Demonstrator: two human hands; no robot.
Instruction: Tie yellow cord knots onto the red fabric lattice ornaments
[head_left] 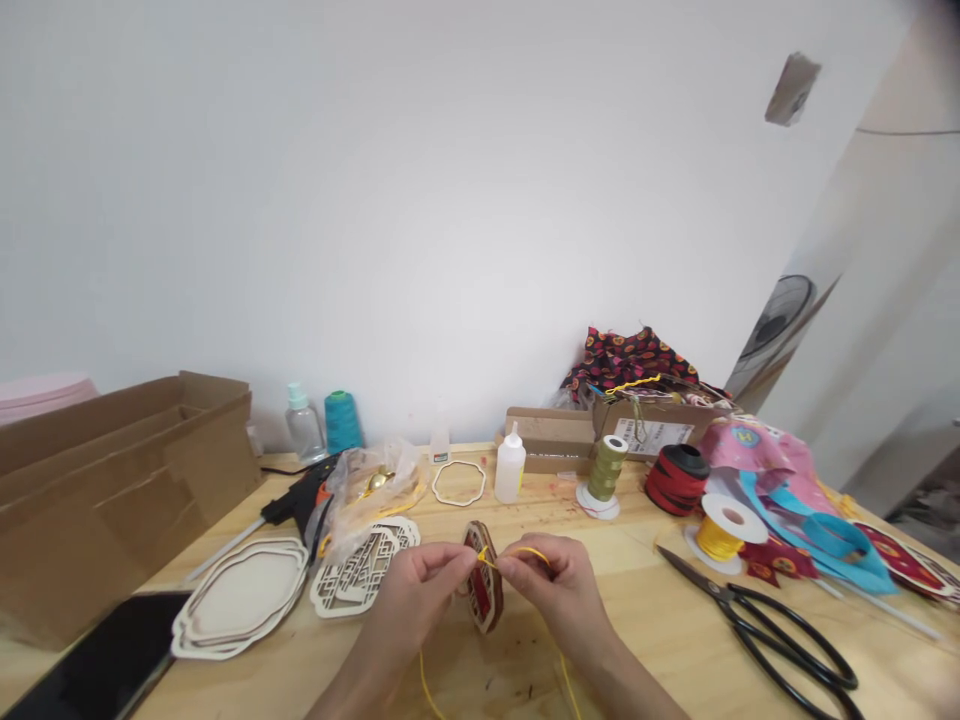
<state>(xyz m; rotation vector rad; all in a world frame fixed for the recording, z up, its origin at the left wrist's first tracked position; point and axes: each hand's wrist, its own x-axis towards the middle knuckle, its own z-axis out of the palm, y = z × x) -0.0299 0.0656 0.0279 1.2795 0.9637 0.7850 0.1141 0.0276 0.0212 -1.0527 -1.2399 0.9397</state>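
Note:
My left hand [411, 592] and my right hand [559, 588] meet over the wooden table [660, 640], both pinching a thin yellow cord [525, 552]. The cord loops between the fingertips and trails down toward me. Between the hands stands a small wooden ornament with a red centre [484, 590], on edge, with the cord at its top. Both hands are closed in a pinch.
Cut wooden lattice pieces [364, 568] and plain wooden frames [240, 600] lie left. Black scissors [780, 640] lie right, near a yellow cord spool [721, 532], a green spool [606, 470], a red ribbon roll [676, 478] and a glue bottle [510, 465]. A cardboard box [112, 480] stands far left.

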